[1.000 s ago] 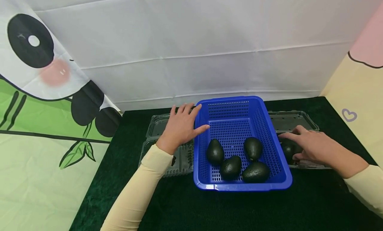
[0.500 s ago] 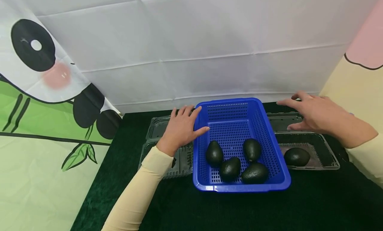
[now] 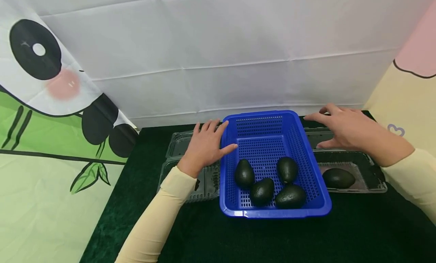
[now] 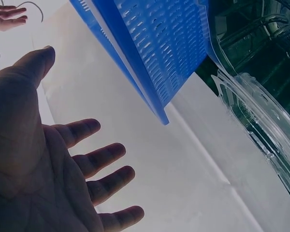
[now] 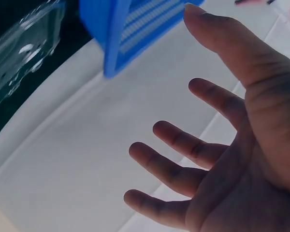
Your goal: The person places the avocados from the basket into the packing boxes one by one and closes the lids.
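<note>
A blue perforated basket stands in the middle of the table, with several dark green avocados near its front end. My left hand hovers at the basket's left side with fingers spread; the left wrist view shows its palm bare and apart from the basket wall. Beyond the basket's right side, my right hand is raised above a clear clamshell container, fingers loosely bent and holding nothing. One avocado lies in that container's front tray.
Left of the basket is another clear clamshell container, its lid folded back and partly hidden by my left hand. Dark green cloth covers the table. A white sheet hangs behind, with printed sheets at both sides.
My right hand has let go of the avocado in the right container, risen away from it, then shifted left toward the basket. The left hand has stayed in place.
</note>
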Demonstrator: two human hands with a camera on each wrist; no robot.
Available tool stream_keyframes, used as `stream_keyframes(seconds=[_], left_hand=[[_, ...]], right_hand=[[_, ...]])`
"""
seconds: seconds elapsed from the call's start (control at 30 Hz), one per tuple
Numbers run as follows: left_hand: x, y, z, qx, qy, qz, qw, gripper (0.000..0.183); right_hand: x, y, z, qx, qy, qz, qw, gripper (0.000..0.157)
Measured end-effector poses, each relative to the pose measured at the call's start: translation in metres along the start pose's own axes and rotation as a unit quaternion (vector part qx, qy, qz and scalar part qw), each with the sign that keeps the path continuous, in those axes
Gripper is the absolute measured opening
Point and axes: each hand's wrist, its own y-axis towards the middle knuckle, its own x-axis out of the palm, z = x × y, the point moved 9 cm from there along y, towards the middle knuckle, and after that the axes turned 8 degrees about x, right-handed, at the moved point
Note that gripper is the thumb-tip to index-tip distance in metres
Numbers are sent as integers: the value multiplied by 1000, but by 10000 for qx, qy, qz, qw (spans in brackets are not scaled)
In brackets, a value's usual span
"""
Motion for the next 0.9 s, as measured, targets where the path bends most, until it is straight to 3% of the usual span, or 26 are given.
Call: stream_keyframes(seconds=[0.37, 0.57, 0.9], left_hand=[[-1, -1, 0, -25, 32, 18, 10000, 89], [-1, -1, -2, -35, 102, 41, 9999, 89], [1, -2, -1, -16, 45, 32, 10000, 89]], right_hand=[[12, 15, -71, -541, 13, -213, 9983, 82], [22, 16, -85, -677, -25, -301, 9972, 82], [63, 8, -103, -1046, 58, -620, 9926, 79]])
